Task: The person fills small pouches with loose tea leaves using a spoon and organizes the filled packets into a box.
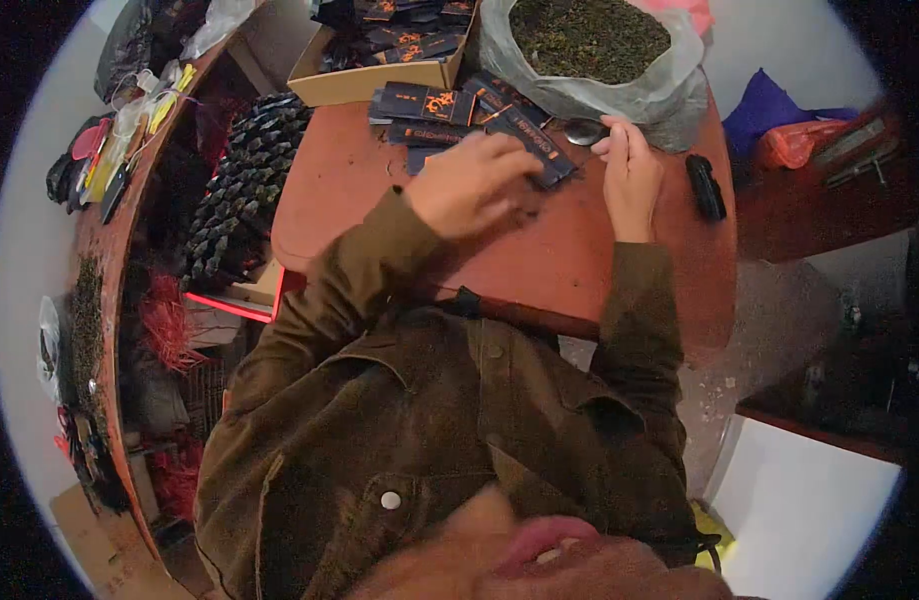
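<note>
My right hand (631,175) is closed on a metal spoon (584,132), whose bowl points left over the table just below the bag. A white plastic bag (499,60) stands open at the back of the table, full of dried dark green leaves (589,38), probably tea. My left hand (474,185) is over the table beside several dark packets (424,103) with orange print. Its fingers are bent and apart, slightly blurred, with nothing visible between them. One dark packet (529,140) lies slanted just beyond its fingertips.
A cardboard box (379,82) full of similar packets stands at the back left of the reddish table (629,290). A black object (706,188) lies near the right edge. Left of the table are a pile of dark shiny packs (244,180) and a shelf (129,215) with tools.
</note>
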